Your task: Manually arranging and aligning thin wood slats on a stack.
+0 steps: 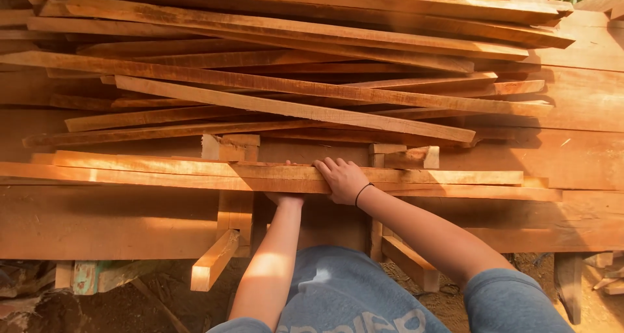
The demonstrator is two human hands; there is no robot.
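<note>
Long thin wooden slats [195, 170] lie stacked across a wooden workbench in front of me. My right hand [341, 179] rests on top of the nearest slats, fingers curled over their far edge, a dark band on the wrist. My left hand [284, 199] reaches under the same slats; only its wrist and a little of the hand show, the fingers hidden beneath the wood. Both hands grip the front bundle near its middle.
A big loose pile of slats [292, 79] fills the bench behind. Short wooden blocks [229, 147] stand between the piles. A loose batten [214, 260] leans below the bench at left. Dirt ground and scraps [39, 294] lie underneath.
</note>
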